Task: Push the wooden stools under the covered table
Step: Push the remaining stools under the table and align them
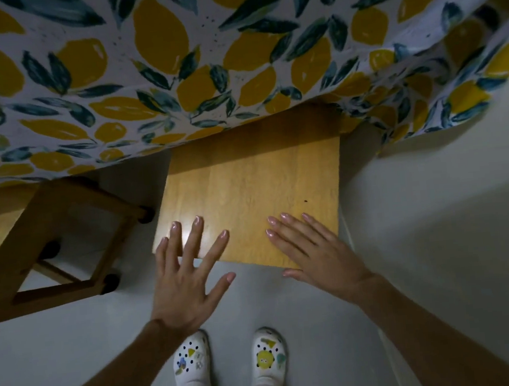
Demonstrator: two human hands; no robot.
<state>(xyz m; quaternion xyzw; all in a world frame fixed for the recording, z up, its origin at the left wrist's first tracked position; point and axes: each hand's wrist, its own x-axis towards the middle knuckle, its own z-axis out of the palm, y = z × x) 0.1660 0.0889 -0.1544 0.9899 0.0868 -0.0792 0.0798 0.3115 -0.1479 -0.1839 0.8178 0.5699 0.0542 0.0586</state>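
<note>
Covered tabletop [145, 79] fills the top of the view, lemon-print cloth [407, 93] hanging over its near edge and sagging lower at the right corner. Grey floor [435, 238] below.

Two wooden stools. One [247, 193] sits dead centre, its far part already under the cloth hem, most of the square seat sticking out toward the person. The 2nd stool [60, 240] is at left, partly under the cloth w/ seat mostly hidden; legs, cross rails and dark foot caps show.

Handling, as a guess: solid wood, rigid, moderate weight; won't flex or crush. Seat top looks smooth, glossy, so flat palms may slip on it; better to press on the near seat edge or hook fingers over it and shove straight forward. Feet should slide on the smooth floor. The cloth at right may drag on the seat corner.

Left hand [187, 278] is spread wide, fingers [195, 238] over the near-left seat corner, palm off the edge above the floor; gripping nothing, contact w/ wood unclear. Right hand [310, 249] is flat and open, fingers together, over the near-right part of the seat, apparently resting on it, holding nothing.

White clogs [191, 364] stand just behind the stool.
</note>
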